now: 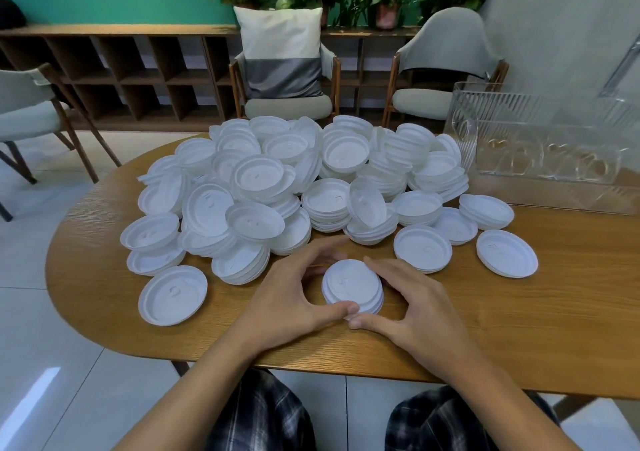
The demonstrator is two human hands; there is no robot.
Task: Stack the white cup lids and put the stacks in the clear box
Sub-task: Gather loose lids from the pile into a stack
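The left hand point(294, 294) and the right hand point(419, 301) were curled around a small stack point(351, 286) of white lids. The thumbs met at its near edge and the fingers were closed round its far side, so that it was grasped from both sides. The stack was seated on the table point(554, 294), near the front edge at the middle. Just beyond it a loose pile point(277, 180) of lids was heaped, some nested, some tilted. The clear box point(540, 145) was set at the far right, well apart from the hands, and appeared empty. If the stack were lifted with uneven pressure, poorly nested lids could be sheared apart and spilled. The tilted lids just beyond could also be knocked by the fingers.
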